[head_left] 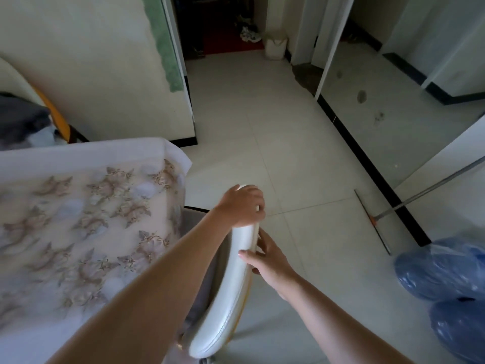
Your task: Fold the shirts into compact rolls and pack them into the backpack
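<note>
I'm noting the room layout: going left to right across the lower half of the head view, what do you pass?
Table with floral cloth → white chair back → floor squeegee → blue plastic bags.

White chair back [225, 298], floral tablecloth [86, 219] (beige-brown), blue bags [443, 269]

Glossy white leather-like chair back [228, 306], stitched; smooth pale floor tiles [275, 132]; crinkled shiny blue plastic bags [441, 271]; flower-patterned tablecloth [78, 219].
</note>
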`<state>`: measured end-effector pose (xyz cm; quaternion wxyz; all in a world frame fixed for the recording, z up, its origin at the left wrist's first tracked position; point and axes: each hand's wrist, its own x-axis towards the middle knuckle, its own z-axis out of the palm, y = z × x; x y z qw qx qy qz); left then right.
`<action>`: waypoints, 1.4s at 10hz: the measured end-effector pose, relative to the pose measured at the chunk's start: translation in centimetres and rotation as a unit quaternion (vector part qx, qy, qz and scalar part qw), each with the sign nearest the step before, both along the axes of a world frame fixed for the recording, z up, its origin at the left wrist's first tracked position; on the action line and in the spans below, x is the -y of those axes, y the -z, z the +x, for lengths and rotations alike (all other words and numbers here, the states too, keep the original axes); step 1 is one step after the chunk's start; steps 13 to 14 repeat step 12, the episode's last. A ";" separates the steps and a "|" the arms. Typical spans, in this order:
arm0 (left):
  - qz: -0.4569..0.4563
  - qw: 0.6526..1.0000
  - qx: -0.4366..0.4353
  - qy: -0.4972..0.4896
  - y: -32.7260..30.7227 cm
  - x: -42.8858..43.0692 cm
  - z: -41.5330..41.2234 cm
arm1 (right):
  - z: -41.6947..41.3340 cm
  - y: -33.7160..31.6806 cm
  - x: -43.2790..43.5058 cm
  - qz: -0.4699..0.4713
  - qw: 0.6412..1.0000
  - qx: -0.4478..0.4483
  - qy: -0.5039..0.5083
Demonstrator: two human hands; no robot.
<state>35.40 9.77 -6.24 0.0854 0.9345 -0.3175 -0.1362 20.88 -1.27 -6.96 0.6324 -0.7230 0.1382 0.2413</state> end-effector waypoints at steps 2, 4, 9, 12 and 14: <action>-0.113 0.949 -0.144 -0.258 0.0 -8.1 1.0 | 0.2 0.7 -6.6 0.029 0.998 -0.045 0.024; -0.088 0.972 -0.076 -0.203 -0.3 -9.9 1.0 | 2.8 0.9 -11.3 -0.057 0.998 -0.014 -0.036; -0.064 0.965 -0.030 -0.251 0.5 -17.4 8.3 | 12.4 2.6 -16.9 -0.126 0.988 -0.019 -0.083; -0.183 0.928 -0.160 -0.283 -3.5 -20.1 3.9 | 11.9 -0.7 -15.6 -0.172 0.978 -0.022 -0.117; -0.183 0.928 -0.160 -0.283 -3.5 -20.1 3.9 | 11.9 -0.7 -15.6 -0.172 0.978 -0.022 -0.117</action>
